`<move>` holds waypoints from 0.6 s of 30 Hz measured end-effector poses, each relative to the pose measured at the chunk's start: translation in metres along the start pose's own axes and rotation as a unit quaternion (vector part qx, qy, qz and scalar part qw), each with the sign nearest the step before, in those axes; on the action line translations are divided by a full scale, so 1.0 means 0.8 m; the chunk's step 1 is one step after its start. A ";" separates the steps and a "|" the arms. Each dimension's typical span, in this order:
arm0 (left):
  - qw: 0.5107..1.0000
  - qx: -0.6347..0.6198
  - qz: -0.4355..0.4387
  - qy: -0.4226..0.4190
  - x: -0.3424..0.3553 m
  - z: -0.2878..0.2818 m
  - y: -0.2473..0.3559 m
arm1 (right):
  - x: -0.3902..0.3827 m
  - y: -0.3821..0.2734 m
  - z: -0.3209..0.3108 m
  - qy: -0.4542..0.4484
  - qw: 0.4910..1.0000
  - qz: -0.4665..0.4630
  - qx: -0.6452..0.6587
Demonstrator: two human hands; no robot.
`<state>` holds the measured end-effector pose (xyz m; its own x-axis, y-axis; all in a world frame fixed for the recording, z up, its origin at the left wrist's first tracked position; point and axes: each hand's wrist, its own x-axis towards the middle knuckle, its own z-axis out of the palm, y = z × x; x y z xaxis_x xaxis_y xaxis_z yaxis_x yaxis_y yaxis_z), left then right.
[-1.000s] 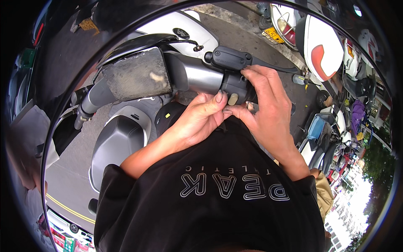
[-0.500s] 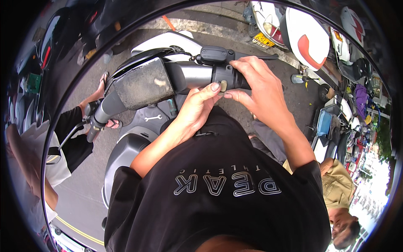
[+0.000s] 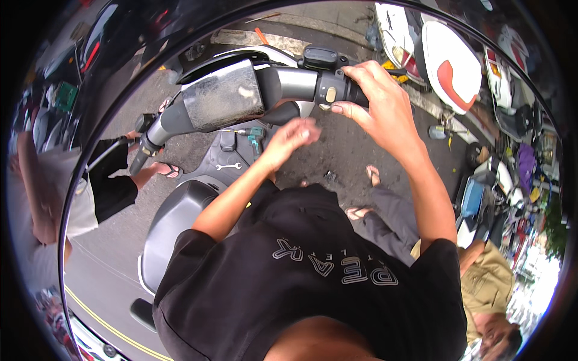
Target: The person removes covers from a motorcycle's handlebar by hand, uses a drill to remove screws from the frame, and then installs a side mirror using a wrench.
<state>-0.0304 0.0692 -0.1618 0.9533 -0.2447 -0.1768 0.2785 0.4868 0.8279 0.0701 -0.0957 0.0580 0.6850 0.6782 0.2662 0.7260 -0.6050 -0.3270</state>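
A scooter's handlebar [image 3: 295, 83] runs across in front of me, a dusty dark panel [image 3: 220, 99] at its middle. My right hand [image 3: 385, 105] is closed round the right grip, fingers over the top and thumb low beside the switch housing [image 3: 325, 81]. That housing carries a tan button [image 3: 330, 94]. Just above sits the black brake fluid reservoir [image 3: 320, 58]. My left hand [image 3: 292, 141] hangs in the air below the bar, apart from it. Its fingers look curled but are smeared by motion, so I cannot see whether they hold anything.
On the scooter's footboard lie a teal power drill [image 3: 255, 141] and an open-ended wrench [image 3: 229, 166]. The black seat [image 3: 177, 210] is at my left. One person in dark shorts [image 3: 114, 177] stands left; another in a tan shirt [image 3: 490, 280] is close right. Parked scooters [image 3: 448, 66] line the right.
My left hand has come away from the switch housing, moving down, and the tan button it partly covered now shows. My right hand stays at the grip. The view has shifted, showing the drill.
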 end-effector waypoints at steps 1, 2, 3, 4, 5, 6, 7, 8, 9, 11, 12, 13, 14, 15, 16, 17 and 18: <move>0.997 0.070 -0.009 0.025 -0.012 -0.012 -0.053 | 0.000 0.001 -0.001 -0.002 1.000 -0.015 -0.001; 0.986 0.165 -0.016 0.032 -0.028 -0.034 -0.120 | 0.002 0.000 0.001 0.006 1.000 -0.022 -0.001; 0.952 0.302 0.020 0.053 -0.047 -0.057 -0.199 | 0.003 -0.005 0.002 0.014 1.000 -0.028 -0.004; 0.926 0.368 0.045 0.065 -0.072 -0.052 -0.243 | 0.000 -0.002 0.003 0.004 1.000 -0.013 -0.003; 0.939 0.320 -0.111 0.061 -0.097 -0.036 -0.279 | 0.001 0.001 0.008 0.029 0.998 -0.047 -0.014; 0.945 0.299 -0.102 0.085 -0.118 -0.008 -0.335 | 0.004 -0.003 0.006 0.038 0.997 -0.063 -0.028; 0.920 0.381 0.000 0.091 -0.136 0.025 -0.379 | 0.004 -0.006 0.008 0.039 0.996 -0.075 -0.039; 0.954 0.295 -0.047 0.027 -0.142 0.064 -0.369 | 0.000 0.002 0.016 0.052 0.993 -0.092 -0.048; 0.982 0.168 -0.090 0.014 -0.144 0.099 -0.358 | -0.003 0.004 0.020 0.066 0.991 -0.100 -0.060; 0.996 0.002 -0.091 0.003 -0.159 0.125 -0.340 | -0.009 0.005 0.025 0.097 0.988 -0.109 -0.047; 0.990 -0.050 -0.113 0.072 -0.177 0.125 -0.321 | -0.010 0.002 0.027 0.110 0.987 -0.111 -0.022; 0.981 -0.110 -0.089 0.129 -0.194 0.113 -0.313 | -0.011 0.002 0.024 0.116 0.985 -0.124 -0.017; 0.969 -0.094 -0.129 0.189 -0.204 0.099 -0.308 | -0.012 0.005 0.022 0.116 0.982 -0.146 -0.026; 0.951 -0.078 -0.165 0.248 -0.204 0.086 -0.302 | -0.012 0.006 0.023 0.117 0.978 -0.170 -0.037; 0.960 -0.086 -0.085 0.254 -0.190 0.075 -0.290 | -0.010 0.003 0.026 0.132 0.971 -0.195 -0.048; 0.964 -0.090 -0.003 0.251 -0.175 0.067 -0.269 | -0.009 0.002 0.027 0.152 0.965 -0.208 -0.051; 0.974 -0.042 0.060 0.217 -0.149 0.061 -0.216 | -0.009 0.003 0.028 0.160 0.959 -0.225 -0.061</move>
<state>-0.1981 -0.0266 -0.2580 0.9343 0.1859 -0.3043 0.1532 0.5613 0.8133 0.0656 -0.0928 0.0347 0.2704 0.7317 0.6257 0.9407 -0.3390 -0.0101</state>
